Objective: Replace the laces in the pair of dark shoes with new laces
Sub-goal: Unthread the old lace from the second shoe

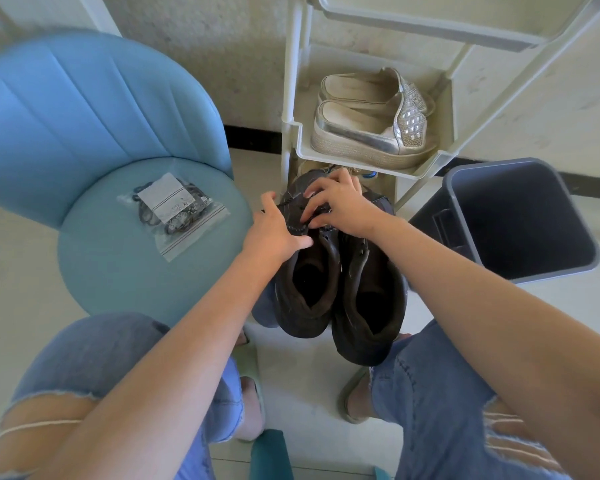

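Two dark shoes stand side by side on the floor between my knees, heels toward me: the left shoe and the right shoe. My left hand holds the left shoe's outer side, thumb across the tongue edge. My right hand lies over the left shoe's lacing area, its curled fingertips pinching the dark lace. A clear zip bag of new dark laces lies on the seat of the blue chair to the left.
A pale shoe rack stands just behind the shoes, with a pair of silver slip-ons on its shelf. A grey bin sits at the right. My knees in torn jeans and sandalled feet frame the floor space.
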{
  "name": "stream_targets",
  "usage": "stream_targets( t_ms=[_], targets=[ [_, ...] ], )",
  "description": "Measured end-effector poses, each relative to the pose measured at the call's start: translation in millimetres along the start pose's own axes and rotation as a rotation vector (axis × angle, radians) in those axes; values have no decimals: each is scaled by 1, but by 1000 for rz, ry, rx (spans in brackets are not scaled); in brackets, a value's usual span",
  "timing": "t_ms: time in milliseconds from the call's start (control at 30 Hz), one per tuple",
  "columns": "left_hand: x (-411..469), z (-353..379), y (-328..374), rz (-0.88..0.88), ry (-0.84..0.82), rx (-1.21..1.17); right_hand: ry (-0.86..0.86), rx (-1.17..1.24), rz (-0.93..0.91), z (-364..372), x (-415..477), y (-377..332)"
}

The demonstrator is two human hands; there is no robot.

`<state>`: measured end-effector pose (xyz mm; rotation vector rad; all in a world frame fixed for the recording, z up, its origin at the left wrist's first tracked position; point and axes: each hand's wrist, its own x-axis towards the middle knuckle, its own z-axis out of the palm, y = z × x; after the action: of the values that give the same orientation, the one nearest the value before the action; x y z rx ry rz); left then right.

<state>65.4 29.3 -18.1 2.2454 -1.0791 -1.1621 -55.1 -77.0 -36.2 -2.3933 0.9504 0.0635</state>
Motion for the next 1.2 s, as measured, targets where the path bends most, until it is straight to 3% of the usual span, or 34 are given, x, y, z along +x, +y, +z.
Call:
stream_targets(
  t_ms=[100, 200, 333, 400, 467, 533, 667, 900, 1000, 1100, 1200],
  targets=[
    [0, -1, 0, -11, -7, 9, 8, 57, 18, -2, 1, -1],
    [0, -2, 1, -30, -25, 8, 63, -33, 89, 1, 2, -3],
    [0, -4, 1, -62, -67, 19, 400, 59, 491, -10, 6, 2],
    [-1, -4, 3, -48, -69, 67, 427, 196, 608, -15, 4, 7],
    [-2, -3, 5, -34, -65, 111, 355, 269, 529, -18, 1, 8],
    [-3, -3, 5, -26, -54, 122, 260, 262, 298, -18, -2, 4],
    [-3, -2, 6, -16, -35, 120, 4, 8, 8, -3, -3, -6],
    [-4, -3, 7, -38, -49, 116, 9, 19, 48, 1, 1, -6],
    [-3, -4, 7, -56, -67, 96, 209, -85, 233, -2, 5, -6],
    [-3, -5, 8, -70, -87, 87, 536, 118, 531, -14, 4, 1],
    [-3, -5, 9, -74, -98, 72, 570, 323, 572, -19, 0, 5]
  ],
)
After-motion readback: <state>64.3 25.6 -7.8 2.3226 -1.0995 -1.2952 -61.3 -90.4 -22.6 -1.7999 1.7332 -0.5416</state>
